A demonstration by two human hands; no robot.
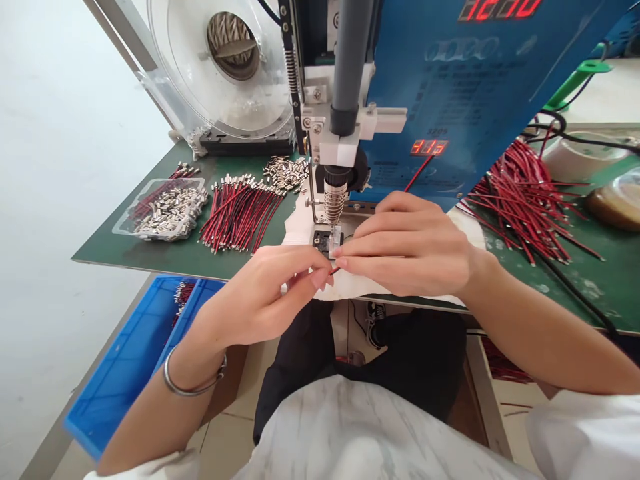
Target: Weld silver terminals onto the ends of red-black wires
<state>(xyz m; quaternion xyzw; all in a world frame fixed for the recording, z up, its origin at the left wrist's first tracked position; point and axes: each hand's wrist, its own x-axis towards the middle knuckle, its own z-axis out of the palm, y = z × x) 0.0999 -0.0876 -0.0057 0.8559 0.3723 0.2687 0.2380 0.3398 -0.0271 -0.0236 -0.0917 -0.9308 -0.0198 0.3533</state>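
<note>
My left hand (273, 287) is pinched at the table's front edge, its thumb and forefinger closed on a thin red wire (335, 271). My right hand (407, 247) closes on that side of the wire too, its fingertips beside the small clear and black fixture (321, 241). Another stretch of red wire (419, 173) sticks up behind the right hand; whether it is the same wire, I cannot tell. Directly above the fixture stands the machine's spring-wrapped tip (335, 200). The wire's end is hidden by my fingers.
Left on the green table (200, 263) are a clear tub (167, 213) of metal connectors, a row of red-black wires (243, 217) and a connector heap (285, 173). A blue machine (450, 100) rises behind. Right lies a wire bundle (525, 193); a blue bin (127, 360) sits below left.
</note>
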